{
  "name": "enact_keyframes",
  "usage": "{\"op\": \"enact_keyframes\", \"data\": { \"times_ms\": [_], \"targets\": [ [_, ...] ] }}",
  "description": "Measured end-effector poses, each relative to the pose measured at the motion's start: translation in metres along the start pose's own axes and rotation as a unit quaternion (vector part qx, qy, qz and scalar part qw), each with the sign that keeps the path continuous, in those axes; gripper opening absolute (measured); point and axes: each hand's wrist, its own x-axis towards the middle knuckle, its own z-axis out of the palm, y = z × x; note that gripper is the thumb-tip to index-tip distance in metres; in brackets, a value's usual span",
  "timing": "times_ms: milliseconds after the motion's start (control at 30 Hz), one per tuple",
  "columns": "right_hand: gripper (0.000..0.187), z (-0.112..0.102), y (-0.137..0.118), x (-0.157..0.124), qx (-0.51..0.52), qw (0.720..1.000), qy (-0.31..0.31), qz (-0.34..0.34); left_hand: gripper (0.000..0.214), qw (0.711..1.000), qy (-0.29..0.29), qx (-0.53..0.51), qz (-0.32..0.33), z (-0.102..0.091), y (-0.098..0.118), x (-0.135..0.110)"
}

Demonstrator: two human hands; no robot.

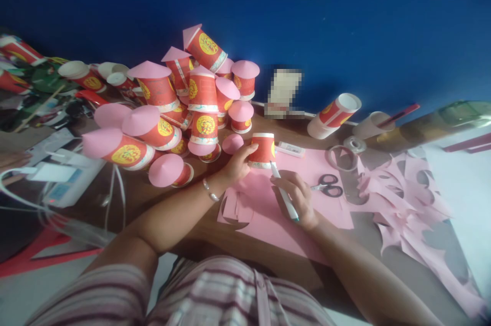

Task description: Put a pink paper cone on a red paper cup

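A red paper cup (262, 149) with a yellow emblem stands over pink paper (264, 190), its wide rim downward. My left hand (240, 163) grips the cup's left side. In my right hand (297, 195) is a white marker (284, 197), its tip close to the cup's lower right edge; whether it touches I cannot tell. Black-handled scissors (329, 186) lie on the paper just right of my right hand. Left of the cup, several red cups with pink paper cones (156, 87) are piled up.
Pink paper scraps (402, 193) spread over the right side. A tape roll (341, 157), stacked cups (334, 115) and a white cup holding a red pen (374, 125) stand behind. At left are a white device (72, 178) and cables. A blue wall (326, 35) rises behind the table.
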Motion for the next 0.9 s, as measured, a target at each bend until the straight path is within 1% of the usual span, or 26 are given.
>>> {"op": "enact_keyframes", "data": {
  "times_ms": [133, 267, 400, 467, 567, 633, 733, 900],
  "targets": [
    [0.041, 0.0004, -0.0005, 0.0039, 0.006, 1.000, -0.008, -0.011, 0.041, 1.000, 0.001, -0.004, -0.007, 0.0012, 0.0019, -0.0009],
    [0.042, 0.0011, -0.0012, 0.0068, 0.023, 0.999, 0.002, -0.030, 0.040, 1.000, -0.005, -0.020, -0.014, -0.0010, 0.0008, 0.0001],
    [0.043, 0.0014, -0.0007, 0.0072, 0.028, 0.999, 0.003, -0.024, 0.040, 1.000, 0.003, -0.014, -0.009, -0.0027, -0.0003, 0.0021],
    [0.043, 0.0013, -0.0004, 0.0068, 0.030, 0.999, -0.001, -0.023, 0.039, 1.000, -0.006, -0.006, 0.001, -0.0022, -0.0004, 0.0022],
    [0.044, 0.0010, -0.0005, 0.0062, 0.031, 0.999, -0.007, -0.024, 0.041, 0.999, -0.038, 0.008, 0.007, -0.0010, -0.0002, 0.0010],
    [0.044, 0.0008, -0.0011, 0.0060, 0.027, 0.999, -0.012, -0.027, 0.040, 0.999, -0.045, 0.024, 0.013, -0.0009, 0.0000, -0.0002],
    [0.044, 0.0009, -0.0024, 0.0059, 0.019, 0.999, -0.019, -0.043, 0.036, 0.998, -0.031, 0.038, 0.027, -0.0020, 0.0006, -0.0009],
    [0.044, 0.0023, -0.0020, 0.0058, 0.022, 0.998, -0.012, -0.053, 0.035, 1.000, -0.007, -0.005, 0.025, -0.0034, 0.0044, 0.0008]
  ]
}}
